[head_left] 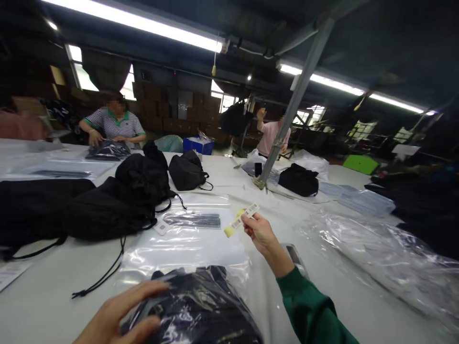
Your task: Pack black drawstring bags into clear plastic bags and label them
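My right hand [260, 232], in a green sleeve, is raised over the table and pinches a strip of white and yellow barcode stickers [241, 219]. My left hand [124, 313] rests at the bottom edge with its fingers spread on a black bag sealed in a clear plastic bag [201, 306]. Just beyond lies a flat stack of clear plastic bags [186, 234] with a printed label on it.
Black drawstring bags [107, 205] lie in a heap at left on the white table [43, 296]. More clear plastic [376, 253] sprawls at right. A slanted metal post [287, 119] stands mid-table. Two other people work at the far side.
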Tool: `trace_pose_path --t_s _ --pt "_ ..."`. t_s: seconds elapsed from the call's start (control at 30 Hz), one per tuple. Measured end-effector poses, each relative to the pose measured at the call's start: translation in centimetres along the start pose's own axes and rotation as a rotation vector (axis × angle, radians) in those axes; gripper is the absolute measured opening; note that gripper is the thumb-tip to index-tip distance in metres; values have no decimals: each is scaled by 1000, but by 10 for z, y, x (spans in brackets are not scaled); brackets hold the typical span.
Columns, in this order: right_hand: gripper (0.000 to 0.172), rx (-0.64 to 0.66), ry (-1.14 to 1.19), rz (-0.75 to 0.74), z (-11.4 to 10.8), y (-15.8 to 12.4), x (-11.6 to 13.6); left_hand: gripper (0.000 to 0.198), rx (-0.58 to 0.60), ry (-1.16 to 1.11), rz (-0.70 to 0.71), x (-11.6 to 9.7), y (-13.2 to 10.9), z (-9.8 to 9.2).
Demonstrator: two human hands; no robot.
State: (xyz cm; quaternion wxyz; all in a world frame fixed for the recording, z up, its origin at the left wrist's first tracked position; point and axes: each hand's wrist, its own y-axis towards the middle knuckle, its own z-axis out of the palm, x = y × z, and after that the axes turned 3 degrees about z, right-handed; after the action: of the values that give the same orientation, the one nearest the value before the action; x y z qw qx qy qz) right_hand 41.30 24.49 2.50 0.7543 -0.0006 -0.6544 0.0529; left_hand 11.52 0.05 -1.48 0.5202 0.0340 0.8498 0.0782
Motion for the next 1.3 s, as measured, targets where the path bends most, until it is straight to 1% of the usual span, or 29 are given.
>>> trace_pose_path --t_s 0.03,0.1,0.17,0.23,0.27,0.33,0.37,0.43,0.47,0.5,0.53,0.57,0.6,0.63,0.67,0.73,0.77,0.83,0.9,0.97,1.03,1.07,1.13,1.23,1.3 --pt "50 21 47 -6 11 -13 5 45 50 -91 -66 -17 12 1" --pt "49 71 168 15 33 -38 11 49 184 -334 -188 -45 35 9" --pt "48 118 312 66 54 -63 14 58 224 -606 -279 -62 55 22" --pt "47 149 420 106 73 -86 12 62 179 -858 -306 -69 69 36" --pt "48 158 443 111 81 -97 9 60 131 -961 -297 -69 73 42" --pt "53 181 451 122 92 -114 0 54 -21 -1081 -261 -68 79 47" --pt "59 202 436 139 94 -119 -4 51 -108 -1076 -229 -67 80 46" --pt "73 235 372 161 92 -124 -10 46 -261 -969 -145 -64 83 35" --pt "78 228 320 137 89 -123 -11 44 -311 -897 -102 -63 85 26" --pt "79 195 256 75 84 -120 -10 42 -341 -831 -64 -62 86 17" --pt "77 155 178 -17 79 -115 -7 41 -358 -787 -35 -61 87 8" --pt "71 130 87 -118 74 -111 -3 40 -359 -757 -15 -61 87 -1" --pt "62 135 -16 -212 71 -106 3 39 -343 -727 4 -62 88 -7" --pt "53 178 -122 -284 70 -103 9 40 -317 -680 27 -64 88 -11" --pt "45 253 -219 -329 71 -101 15 42 -288 -621 48 -66 88 -12" --pt "36 418 -343 -366 79 -101 23 45 -244 -488 81 -72 87 -7" --pt "34 469 -360 -374 84 -103 25 46 -236 -432 94 -75 87 -4" --pt "30 513 -340 -369 95 -107 24 51 -223 -397 121 -78 87 4" --pt "27 503 -293 -352 102 -109 19 59 -164 -459 171 -76 87 8" --pt "27 478 -236 -339 106 -109 13 60 -74 -515 210 -71 87 7" --pt "28 462 -180 -322 106 -108 9 49 -9 -499 209 -63 86 5" --pt "29 455 -167 -314 107 -107 8 43 5 -481 197 -60 85 5" --pt "29 438 -170 -308 108 -107 5 33 0 -471 177 -54 84 5" --pt "30 411 -187 -320 112 -108 3 22 -43 -472 190 -49 83 8" --pt "30 396 -192 -325 115 -108 2 19 -69 -427 204 -48 83 9"
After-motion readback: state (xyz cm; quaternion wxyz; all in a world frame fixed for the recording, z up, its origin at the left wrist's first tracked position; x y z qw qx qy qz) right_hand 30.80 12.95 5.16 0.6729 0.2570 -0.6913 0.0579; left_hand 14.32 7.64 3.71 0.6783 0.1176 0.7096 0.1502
